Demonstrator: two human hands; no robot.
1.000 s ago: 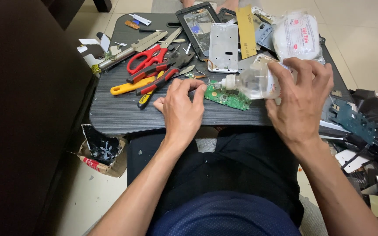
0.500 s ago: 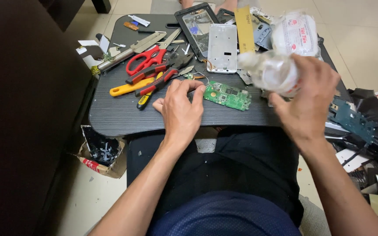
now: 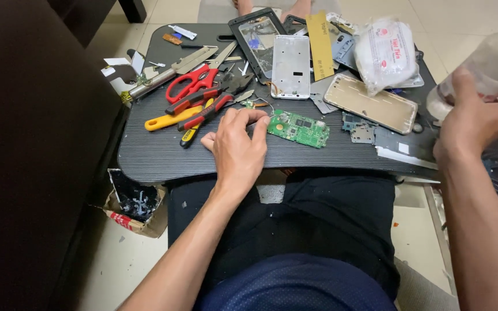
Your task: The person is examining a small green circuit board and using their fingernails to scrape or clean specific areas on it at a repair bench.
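Head view. Right hand (image 3: 479,124) has lifted the clear plastic bottle (image 3: 494,66) off the worktop (image 3: 162,155) since a second ago; then it lay low beside the green circuit board (image 3: 298,128), now it is tilted, held up and out past the worktop's right edge. Grip of that hand: fingers wrapped round the bottle's lower body, closed on it. The board is thereby uncovered and fully in sight, which suggests the bottle's part over the board is paused for the moment.

Left hand (image 3: 236,147) has barely moved. It rests flat on the worktop, fingertips (image 3: 255,118) touching or just short of the board's left end; fingers loosely curled, pinching nothing that I can make out.

Materials. Worktop: dark, fine-lined laminate with rounded corners, set across the person's lap. Board: small green rectangle, tiny components, gold spot near its left end. Bottle: translucent, soft-looking plastic, cloudy. Left of the hand: red-handled scissors (image 3: 191,83), red-and-black pliers (image 3: 214,103), a yellow-handled tool (image 3: 165,121). Behind: silver metal phone frame (image 3: 291,66), gold phone back cover (image 3: 372,103), a yellow sanding strip (image 3: 320,37), a crinkled white plastic pack (image 3: 384,52). A torn cardboard box (image 3: 134,207) sits on the floor below left.
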